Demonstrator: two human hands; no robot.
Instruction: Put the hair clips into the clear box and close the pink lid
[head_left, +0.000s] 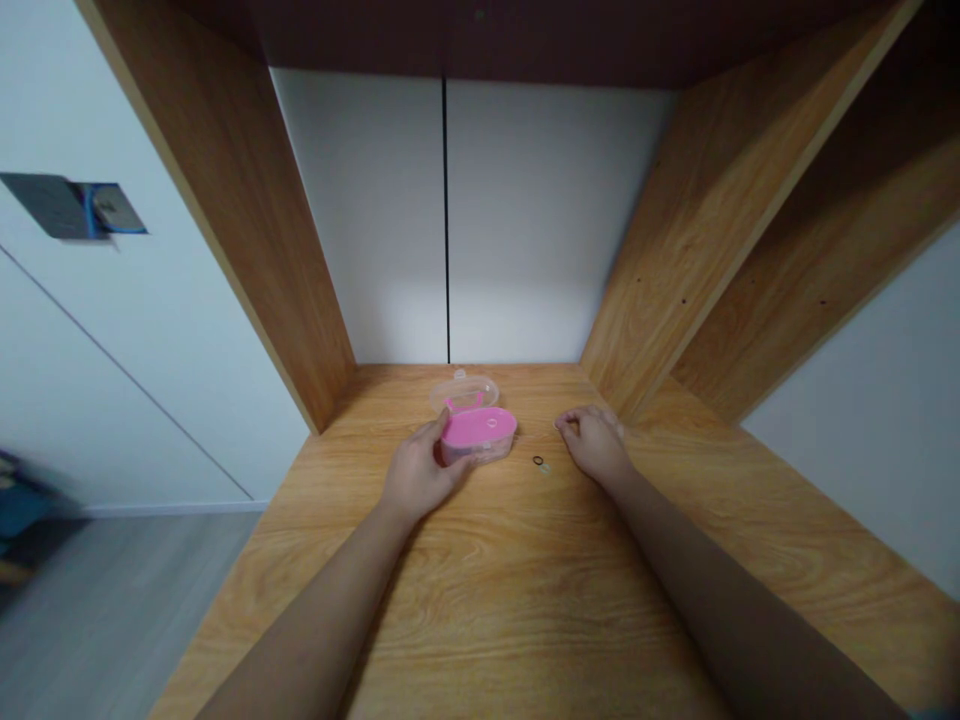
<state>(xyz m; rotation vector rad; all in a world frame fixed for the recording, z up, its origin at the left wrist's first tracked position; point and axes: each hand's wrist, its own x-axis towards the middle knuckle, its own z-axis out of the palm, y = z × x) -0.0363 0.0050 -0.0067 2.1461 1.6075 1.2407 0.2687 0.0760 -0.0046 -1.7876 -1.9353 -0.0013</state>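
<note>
Pink plastic case (pixel 480 430) sits on the far part of the desktop, left of centre. Its transparent lid (pixel 461 393) stands open on the far side of the pink body. A small round mark shows on the pink top face; the contents cannot be made out.

Your left hand (pixel 418 472) has hold of the case at its near left end, with the thumb raised against the edge and the fingers curled around the near wall. Your right hand (pixel 594 444) rests on the desktop to the right of the case, half closed, with its fingers loosely curled and nothing visible in its grip.

Between the case and your right hand, a small black ring (pixel 538 460) lies on the wood, just beside a small pale piece (pixel 546 468) too small to identify.

The oak-grain desktop (pixel 517 600) meets oak-grain side panels (pixel 247 240) and a white back panel (pixel 555 220) divided by a black vertical seam. Beyond the desk's left edge lies a grey floor (pixel 112 620).
</note>
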